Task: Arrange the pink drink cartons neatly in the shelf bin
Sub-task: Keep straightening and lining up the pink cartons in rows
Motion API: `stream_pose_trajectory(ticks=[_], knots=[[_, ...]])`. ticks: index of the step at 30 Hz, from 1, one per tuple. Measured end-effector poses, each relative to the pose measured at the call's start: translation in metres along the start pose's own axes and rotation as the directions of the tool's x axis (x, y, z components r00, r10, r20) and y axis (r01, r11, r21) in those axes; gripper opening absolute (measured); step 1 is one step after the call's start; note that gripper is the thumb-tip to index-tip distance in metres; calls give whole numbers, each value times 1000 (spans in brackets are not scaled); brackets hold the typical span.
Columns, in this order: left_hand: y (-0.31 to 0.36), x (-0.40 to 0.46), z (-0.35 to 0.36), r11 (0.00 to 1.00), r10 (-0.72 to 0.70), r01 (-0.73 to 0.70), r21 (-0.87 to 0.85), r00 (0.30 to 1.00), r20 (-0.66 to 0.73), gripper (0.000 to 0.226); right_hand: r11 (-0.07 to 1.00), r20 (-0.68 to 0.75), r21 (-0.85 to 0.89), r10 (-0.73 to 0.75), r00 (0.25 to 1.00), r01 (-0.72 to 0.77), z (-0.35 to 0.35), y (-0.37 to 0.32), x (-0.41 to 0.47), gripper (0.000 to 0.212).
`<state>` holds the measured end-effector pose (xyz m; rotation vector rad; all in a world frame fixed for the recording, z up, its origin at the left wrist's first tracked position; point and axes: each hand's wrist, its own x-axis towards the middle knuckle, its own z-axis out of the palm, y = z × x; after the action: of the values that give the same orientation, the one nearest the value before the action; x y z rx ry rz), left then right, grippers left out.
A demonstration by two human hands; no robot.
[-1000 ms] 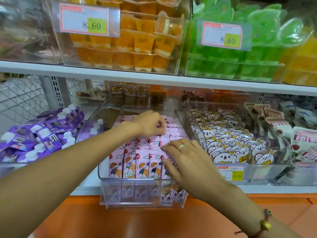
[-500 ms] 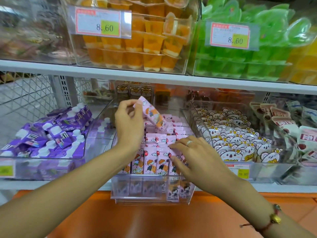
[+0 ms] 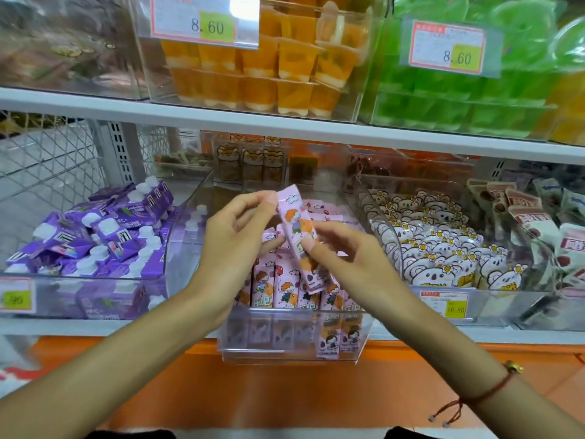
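The right hand [image 3: 345, 261] has left the binned cartons to join the left hand [image 3: 234, 245] on the lifted carton [image 3: 297, 236].

Bin [image 3: 361, 331] sits mid lower shelf, front edge overhanging. Cartons [image 3: 281, 289] stand upright in rows inside it. One carton [image 3: 297, 236] is held tilted above the rows, left hand [image 3: 234, 245] at its top, right hand [image 3: 345, 258] at its middle. Pouches [image 3: 104, 236] lie left of the bin; packets [image 3: 443, 258] right. Cups [image 3: 262, 68] sit on the shelf above.
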<state>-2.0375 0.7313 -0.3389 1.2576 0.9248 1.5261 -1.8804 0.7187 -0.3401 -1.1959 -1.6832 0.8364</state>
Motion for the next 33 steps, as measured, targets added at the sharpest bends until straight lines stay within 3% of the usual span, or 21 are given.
stream_pose_trajectory(ticks=[5, 8, 15, 19, 24, 27, 29, 33], knots=[[-7, -2, -1, 989, 3, -23, 149, 992, 129, 26, 950, -48, 263, 184, 982, -165, 0, 5, 6, 27], [-13, -6, 2, 971, 40, -80, 224, 983, 178, 41, 940, -59, 302, 185, 981, -159, 2, 5, 7, 27], [-15, 1, -1, 949, 145, -206, 237, 957, 251, 40, 896, 11, 417, 164, 986, -154, -6, 5, 8, 30], [-20, 0, -1, 933, 94, -207, 294, 930, 356, 37, 948, 84, 293, 107, 991, -127, -3, 3, 5, 30], [-24, -4, 5, 801, 275, -396, 449, 910, 312, 40, 955, -150, 296, 81, 985, -33, 4, 4, 4, 14], [-23, -5, 7, 757, 350, -437, 486, 899, 264, 43, 968, -233, 249, 56, 971, 4, 3, 3, 3, 20], [-20, -4, 7, 771, 357, -425, 474, 905, 231, 35, 976, -197, 217, 24, 980, 20, 3, 3, 1, 22], [-14, 2, 4, 874, 225, -305, 378, 944, 241, 36, 992, -174, 100, -63, 983, 82, -5, 3, -2, 19]])
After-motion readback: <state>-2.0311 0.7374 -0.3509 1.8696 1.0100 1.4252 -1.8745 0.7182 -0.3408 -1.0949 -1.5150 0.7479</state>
